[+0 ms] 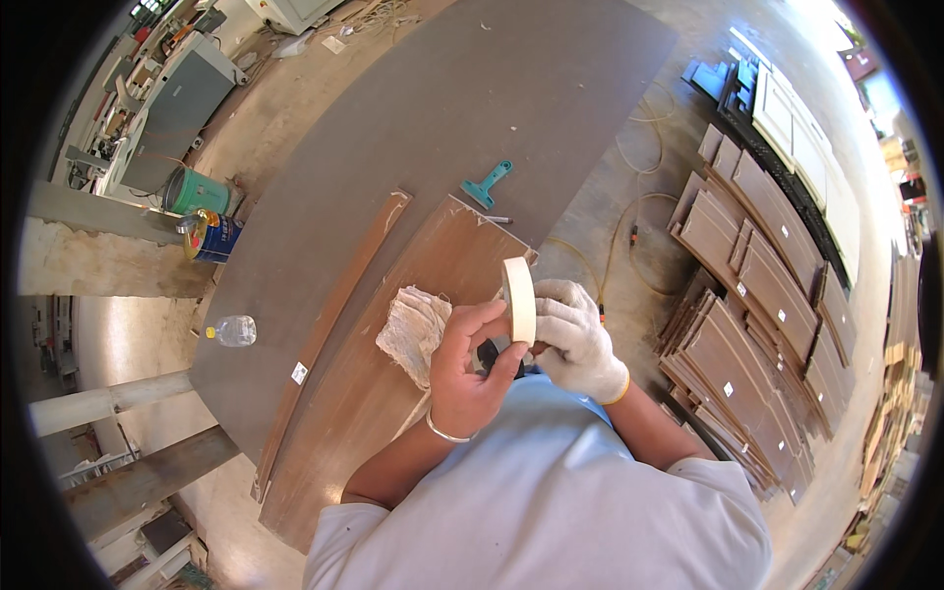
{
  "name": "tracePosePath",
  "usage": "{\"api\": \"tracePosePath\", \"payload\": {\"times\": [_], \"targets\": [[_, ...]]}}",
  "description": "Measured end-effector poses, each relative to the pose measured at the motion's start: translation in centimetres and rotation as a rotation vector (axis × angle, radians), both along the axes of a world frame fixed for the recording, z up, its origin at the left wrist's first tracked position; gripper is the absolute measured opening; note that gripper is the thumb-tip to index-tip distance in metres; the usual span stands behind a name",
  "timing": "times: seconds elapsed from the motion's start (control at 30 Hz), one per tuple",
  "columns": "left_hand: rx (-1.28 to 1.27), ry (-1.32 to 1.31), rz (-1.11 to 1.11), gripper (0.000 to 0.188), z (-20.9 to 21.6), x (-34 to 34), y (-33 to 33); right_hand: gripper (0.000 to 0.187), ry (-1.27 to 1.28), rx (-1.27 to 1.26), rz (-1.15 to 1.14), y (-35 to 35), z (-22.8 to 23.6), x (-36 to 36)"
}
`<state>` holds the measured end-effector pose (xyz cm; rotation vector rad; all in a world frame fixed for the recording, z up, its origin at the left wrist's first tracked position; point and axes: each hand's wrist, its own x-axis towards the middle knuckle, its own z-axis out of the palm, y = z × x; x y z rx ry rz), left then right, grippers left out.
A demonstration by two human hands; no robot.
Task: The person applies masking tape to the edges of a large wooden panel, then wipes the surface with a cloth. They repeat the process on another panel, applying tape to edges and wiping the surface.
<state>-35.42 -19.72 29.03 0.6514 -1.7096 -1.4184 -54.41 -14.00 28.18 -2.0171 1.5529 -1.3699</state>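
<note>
Above the brown panel [413,324], a tape roll [519,299] was gripped by both closed hands, the bare left hand [470,369] at seven o'clock of it, the gloved right hand [578,339] at four o'clock.

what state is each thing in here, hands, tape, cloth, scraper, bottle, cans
left hand: bare, gripping the tape roll
right hand: gloved, on the roll
tape roll: held upright, edge-on
rag: crumpled on the brown panel
scraper: lying flat
plastic bottle: on its side
paint cans: standing

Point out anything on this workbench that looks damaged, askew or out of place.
The far corner of the brown wooden panel near the teal plastic scraper looks chipped and ragged. A clear plastic bottle lies on its side at the dark board's left edge. Only the right hand wears a white glove; the left hand is bare.
</note>
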Motion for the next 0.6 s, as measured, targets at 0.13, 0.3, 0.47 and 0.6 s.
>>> {"api": "tracePosePath", "payload": {"times": [0.13, 0.3, 0.47, 0.6], "targets": [[-0.206, -0.063, 0.05, 0.058, -0.5, 1.3, 0.1, 0.047, -0.345, 0.131, 0.002, 0.7, 2.2, 1.2], [-0.284, -0.105, 0.086, 0.055, -0.8, 2.3, 0.0, 0.039, -0.309, 0.22, -0.015, 0.1, 3.1, 2.7], [-0.346, -0.227, 0.113, 0.044, 0.1, 3.4, -1.0, 0.036, -0.244, 0.17, 0.022, -0.7, 2.7, 3.8], [-0.453, -0.199, 0.186, 0.034, 1.9, 3.9, -2.0, 0.033, -0.2, 0.106, -0.006, -1.4, 2.4, 4.0]]}}
